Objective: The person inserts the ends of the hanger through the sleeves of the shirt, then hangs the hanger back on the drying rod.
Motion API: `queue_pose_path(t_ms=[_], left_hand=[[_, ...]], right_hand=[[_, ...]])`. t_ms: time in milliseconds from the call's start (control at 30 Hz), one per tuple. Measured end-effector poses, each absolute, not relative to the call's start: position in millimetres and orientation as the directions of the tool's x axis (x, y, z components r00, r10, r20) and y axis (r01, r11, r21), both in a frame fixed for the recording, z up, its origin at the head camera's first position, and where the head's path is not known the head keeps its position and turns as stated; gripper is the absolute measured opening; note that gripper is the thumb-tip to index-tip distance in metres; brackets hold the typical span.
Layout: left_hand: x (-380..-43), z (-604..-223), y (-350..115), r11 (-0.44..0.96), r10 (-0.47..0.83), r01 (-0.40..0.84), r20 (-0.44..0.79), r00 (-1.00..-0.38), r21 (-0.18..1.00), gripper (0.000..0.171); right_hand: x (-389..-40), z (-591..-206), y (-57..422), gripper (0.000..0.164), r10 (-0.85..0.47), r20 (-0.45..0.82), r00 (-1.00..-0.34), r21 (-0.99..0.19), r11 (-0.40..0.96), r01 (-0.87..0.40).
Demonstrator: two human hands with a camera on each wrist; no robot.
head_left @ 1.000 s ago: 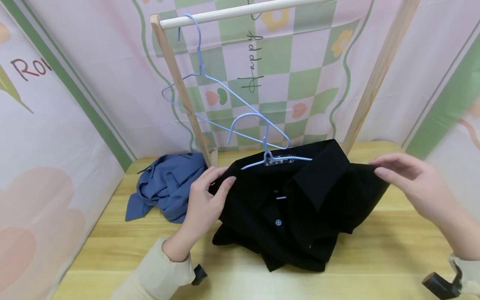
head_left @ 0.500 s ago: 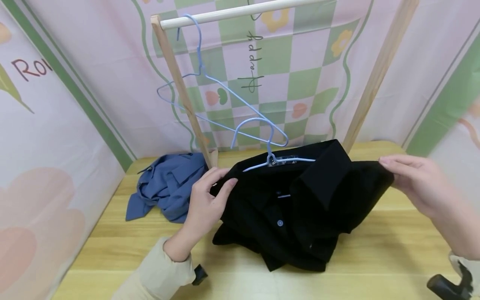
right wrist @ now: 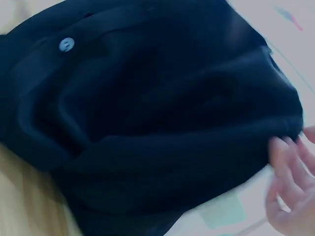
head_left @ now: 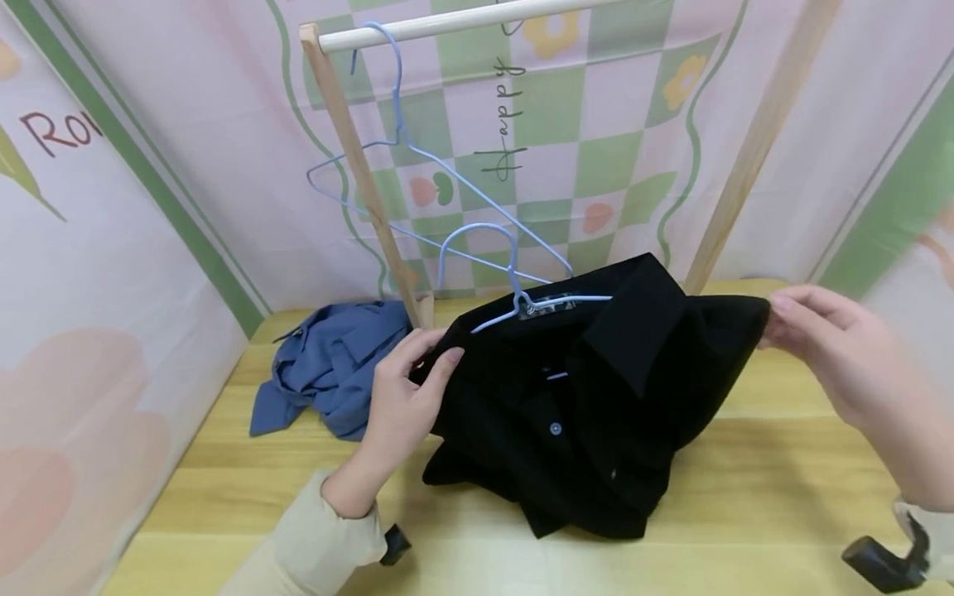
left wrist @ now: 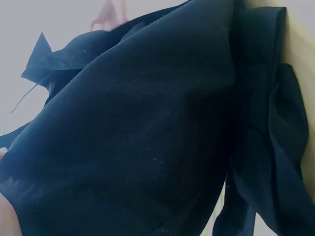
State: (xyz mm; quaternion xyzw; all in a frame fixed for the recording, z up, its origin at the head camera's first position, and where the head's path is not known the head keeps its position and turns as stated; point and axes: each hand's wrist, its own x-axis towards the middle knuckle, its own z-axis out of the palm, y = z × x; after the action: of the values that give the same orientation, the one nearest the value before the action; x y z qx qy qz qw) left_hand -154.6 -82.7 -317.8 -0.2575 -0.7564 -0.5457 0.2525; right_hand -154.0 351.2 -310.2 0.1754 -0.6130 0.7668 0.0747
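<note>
A black button-up shirt [head_left: 507,414] is bunched over the table, its collar raised toward the rack. Inside its neck sits a light blue hanger [head_left: 513,263], whose hook sticks up out of the collar. My left hand [head_left: 406,385] grips the shirt's left shoulder between thumb and fingers. At the opposite shoulder, my right hand [head_left: 835,348] pinches the fabric. The left wrist view is mostly filled by the black cloth, with a sliver of the left hand [left wrist: 7,216] at the edge. In the right wrist view the right hand [right wrist: 293,177] is at the shirt's edge.
Behind the shirt stands a wooden rack with a pale crossbar [head_left: 462,21]. Another light blue hanger [head_left: 477,189] hangs from it at the left end. A crumpled blue garment [head_left: 328,364] lies on the wooden table [head_left: 224,497] beside the rack's left post [head_left: 358,165].
The shirt's collar and its hanger have risen slightly, the hook shifting left. My right hand has moved a little right and up, now pinching the shoulder. The hanger on the bar has swung slightly.
</note>
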Motion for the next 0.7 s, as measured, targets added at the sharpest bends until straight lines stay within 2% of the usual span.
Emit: queue_pose_path(t_ms=[67,133,267,400,500,600,700], left_hand=[[-154,-319,-82,0.27,0.112,0.665,0.663,-0.74,0.697,0.015],[-154,-319,-80,0.271,0.116,0.664,0.661,-0.741,0.697,0.015],[-153,-320,-78,0.272,0.133,0.667,0.659,-0.74,0.694,0.015],[-154,-321,-74,0.255,0.15,0.682,0.668,-0.729,0.686,0.015],[-154,-323,-72,0.242,0.171,0.704,0.685,-0.708,0.668,0.015],[-153,-324,-69,0.24,0.184,0.721,0.698,-0.692,0.65,0.017],[-153,-324,-67,0.237,0.192,0.725,0.7,-0.688,0.647,0.018]], right_hand=[[-151,-301,339,0.026,-0.012,0.36,-0.933,-0.932,-0.056,-0.359],[-147,-292,332,0.021,0.049,0.343,-0.938,-0.931,0.147,-0.333],[-142,-281,323,0.014,0.076,0.327,-0.942,-0.854,0.45,-0.261],[-141,-276,313,0.013,0.004,0.414,-0.91,-0.742,0.58,-0.335],[-140,-275,301,0.012,-0.071,0.501,-0.862,-0.636,0.646,-0.423],[-140,-273,288,0.011,-0.13,0.604,-0.786,-0.535,0.665,-0.521],[-139,-271,277,0.012,-0.186,0.723,-0.665,-0.414,0.654,-0.634]])
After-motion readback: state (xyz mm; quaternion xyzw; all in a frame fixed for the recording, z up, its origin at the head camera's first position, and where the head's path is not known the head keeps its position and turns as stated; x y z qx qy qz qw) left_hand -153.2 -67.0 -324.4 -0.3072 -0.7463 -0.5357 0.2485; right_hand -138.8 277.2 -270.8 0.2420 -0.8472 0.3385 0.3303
